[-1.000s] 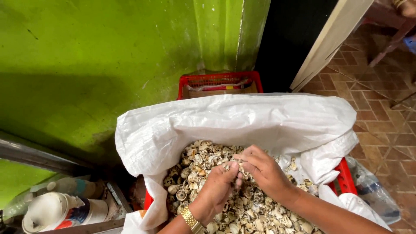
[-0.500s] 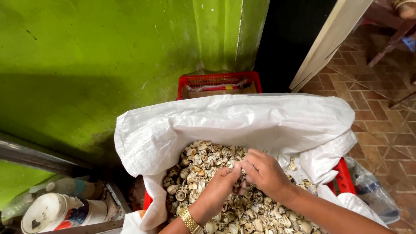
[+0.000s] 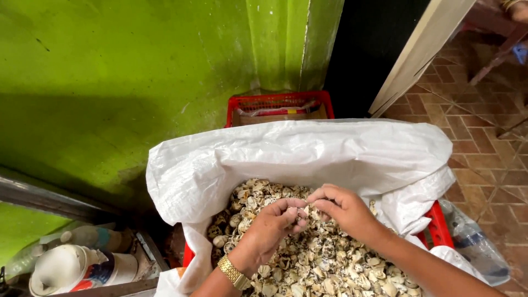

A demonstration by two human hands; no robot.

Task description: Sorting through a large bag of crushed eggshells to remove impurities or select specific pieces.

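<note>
Brightness: even, soft daylight, fairly bright.
Shadow: a broad dark patch on the green wall [image 3: 137, 82] at left.
Glare: mild sheen on the white sack [image 3: 308, 154].
Dark zone: the doorway [image 3: 374, 44] is black.
Focus: centre sharp, edges slightly stretched and soft.

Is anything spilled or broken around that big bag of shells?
Nothing stands out. The shells all sit inside the white sack, whose rim is folded down over the red crate. Both hands, left hand and right hand, pick at one shell.
</note>
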